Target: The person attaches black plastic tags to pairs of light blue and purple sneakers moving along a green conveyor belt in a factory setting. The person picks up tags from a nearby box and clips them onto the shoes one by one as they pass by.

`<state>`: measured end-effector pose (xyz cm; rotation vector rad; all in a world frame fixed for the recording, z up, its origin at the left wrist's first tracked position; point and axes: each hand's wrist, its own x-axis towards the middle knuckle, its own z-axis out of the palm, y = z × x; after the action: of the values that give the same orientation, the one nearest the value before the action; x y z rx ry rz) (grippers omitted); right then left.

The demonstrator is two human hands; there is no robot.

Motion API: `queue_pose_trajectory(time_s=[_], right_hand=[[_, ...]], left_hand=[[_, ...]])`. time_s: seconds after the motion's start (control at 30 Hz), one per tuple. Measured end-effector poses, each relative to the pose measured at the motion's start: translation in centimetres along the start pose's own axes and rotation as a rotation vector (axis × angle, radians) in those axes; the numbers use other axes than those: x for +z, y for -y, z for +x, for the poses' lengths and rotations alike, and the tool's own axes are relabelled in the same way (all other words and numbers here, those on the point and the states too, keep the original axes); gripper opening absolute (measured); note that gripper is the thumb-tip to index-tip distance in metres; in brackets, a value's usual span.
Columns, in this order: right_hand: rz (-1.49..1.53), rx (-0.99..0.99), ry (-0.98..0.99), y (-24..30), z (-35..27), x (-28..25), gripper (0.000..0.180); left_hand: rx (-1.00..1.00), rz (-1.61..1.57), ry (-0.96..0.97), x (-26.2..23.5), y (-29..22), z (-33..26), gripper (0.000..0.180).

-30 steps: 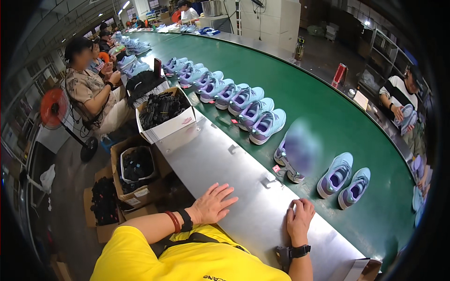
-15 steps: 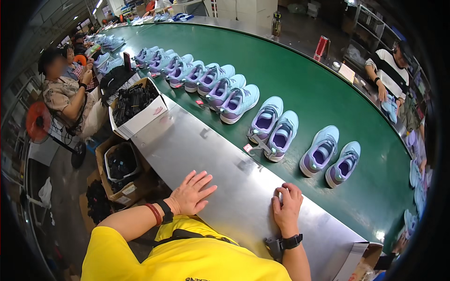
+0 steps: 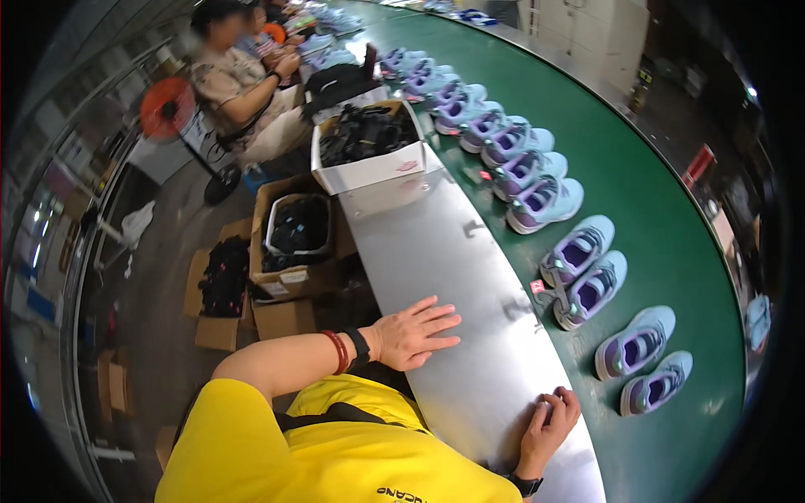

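Observation:
My left hand (image 3: 412, 335) is open, its fingers spread over the bare metal shelf (image 3: 444, 260), holding nothing. Near the shelf's right edge, my right hand (image 3: 549, 426) rests with loosely bent fingers, the thumb apart and nothing in it. Beyond that edge, pale blue and lilac sneakers stand on the green belt (image 3: 671, 226). Closest to my right hand is a pair with one shoe (image 3: 656, 384) beside its mate (image 3: 635, 342). Farther up, another pair (image 3: 591, 289) is joined by a grey plastic shoe hanger (image 3: 549, 293) with a red-and-white tag (image 3: 537, 287).
More sneakers (image 3: 545, 204) line the belt away from me. A white box (image 3: 369, 172) of black items sits at the shelf's far end. Brown cartons (image 3: 289, 281) stand on the floor at left, near an orange fan (image 3: 166, 109). A seated person (image 3: 239, 92) works beyond.
My view has swung left, so the belt and shoes sit farther right and the person across the belt has left the picture. Both hands keep nearly the same pose at the shelf.

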<state>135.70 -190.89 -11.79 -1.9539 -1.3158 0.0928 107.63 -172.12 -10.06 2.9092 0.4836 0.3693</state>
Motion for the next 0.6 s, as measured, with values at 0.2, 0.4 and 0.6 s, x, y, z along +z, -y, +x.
queue_pose_trajectory(time_s=[0.2,0.4,0.6], right_hand=[[-0.076,0.025,0.099,1.2,-0.8,-0.6,0.015],[-0.344,-0.136,0.146,5.8,0.8,-1.0,0.022],[-0.154,-0.254,0.350,15.3,4.6,5.9,0.034]], left_hand=[[0.015,-0.051,-0.003,0.6,0.1,-0.4,0.049],[0.018,-0.165,-0.028,1.0,0.1,-0.7,0.053],[0.072,-0.337,-0.313,2.2,-0.1,-0.4,0.045]])
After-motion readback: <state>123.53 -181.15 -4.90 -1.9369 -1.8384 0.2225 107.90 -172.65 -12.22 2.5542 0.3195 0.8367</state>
